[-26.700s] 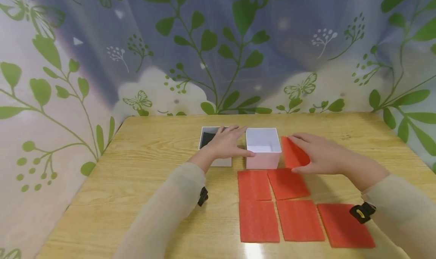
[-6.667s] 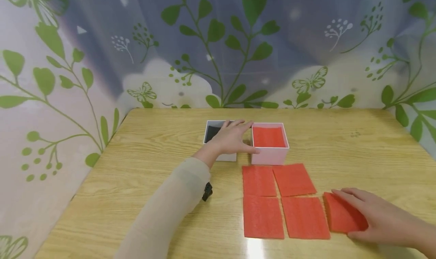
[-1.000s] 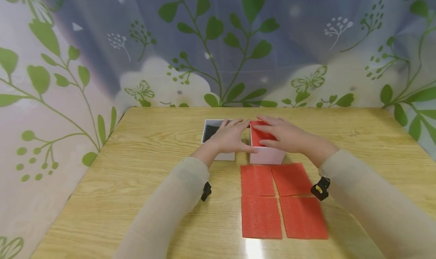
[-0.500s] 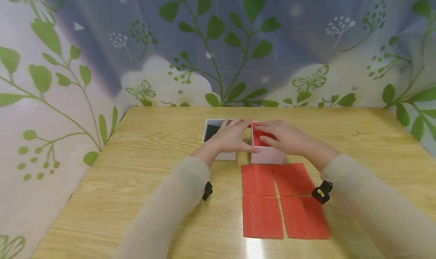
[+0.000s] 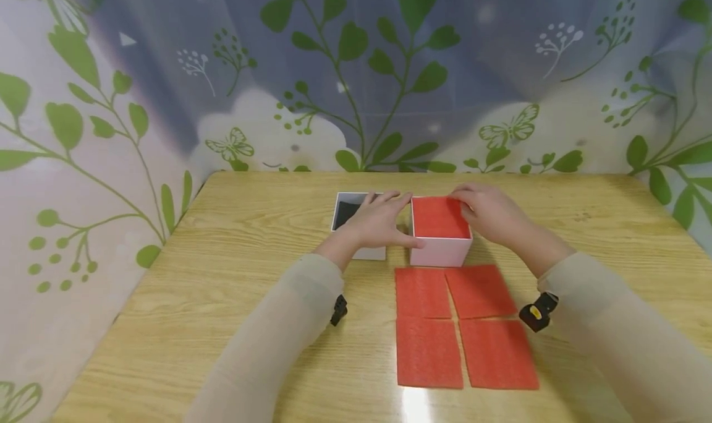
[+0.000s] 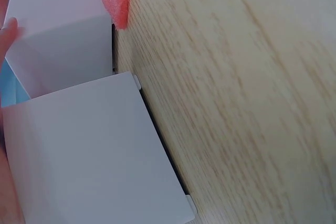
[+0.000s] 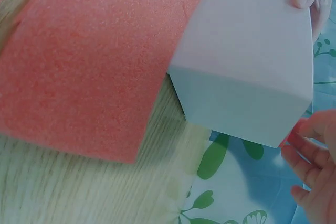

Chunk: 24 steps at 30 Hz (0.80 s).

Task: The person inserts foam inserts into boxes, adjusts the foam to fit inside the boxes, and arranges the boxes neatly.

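A white square cardboard box (image 5: pixel 441 248) is steadied from both sides near the middle of the light wooden table (image 5: pixel 233 299). The left hand (image 5: pixel 376 222) is laid over a second white box with a dark inside (image 5: pixel 346 213) just to its left, the fingers extended and the thumb tip pressed against the near left corner of the white square box; nothing is grasped. The right hand (image 5: pixel 489 211) is set at the far right corner of the same box, its fingers loosely bent at the rim, and no grip on anything can be made out. Inside the box a red foam sheet (image 5: pixel 439 217) is seen lying flat, close to the top edge.

Directly in front of both hands, toward the person, four more red foam rectangles (image 5: pixel 461 324) are laid two by two, touching or nearly touching one another and reaching almost to the box's near wall. Bare tabletop is left open to the right of the right hand and to the left of the left hand, out to the table edges. Beyond the hands, a short strip of table is bounded by a curtain printed with green leaves and butterflies (image 5: pixel 356 76), which closes off the back and both sides.

No readable writing or brand mark can be made out on the boxes or the foam.
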{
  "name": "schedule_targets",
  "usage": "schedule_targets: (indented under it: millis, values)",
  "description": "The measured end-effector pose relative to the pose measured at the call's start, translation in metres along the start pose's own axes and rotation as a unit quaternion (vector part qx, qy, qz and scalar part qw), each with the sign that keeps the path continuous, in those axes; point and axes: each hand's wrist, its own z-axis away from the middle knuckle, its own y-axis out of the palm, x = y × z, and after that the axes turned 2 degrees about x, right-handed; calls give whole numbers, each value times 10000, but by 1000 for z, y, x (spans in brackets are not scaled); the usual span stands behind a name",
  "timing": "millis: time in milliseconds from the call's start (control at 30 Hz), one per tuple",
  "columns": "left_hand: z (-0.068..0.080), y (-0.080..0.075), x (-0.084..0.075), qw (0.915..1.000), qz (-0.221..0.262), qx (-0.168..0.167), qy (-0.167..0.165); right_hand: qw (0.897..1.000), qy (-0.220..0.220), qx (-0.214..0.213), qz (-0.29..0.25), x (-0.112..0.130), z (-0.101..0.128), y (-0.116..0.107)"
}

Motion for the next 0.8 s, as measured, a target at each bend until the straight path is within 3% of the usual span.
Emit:
schedule_targets:
  millis: [467,800]
  values:
    - [0,0,-1,10000,-21,6,37,9998,63,197,15,0,4,4]
    - [0,0,-3,10000,-69,9,25,9972,-386,-210,598,1,9,11]
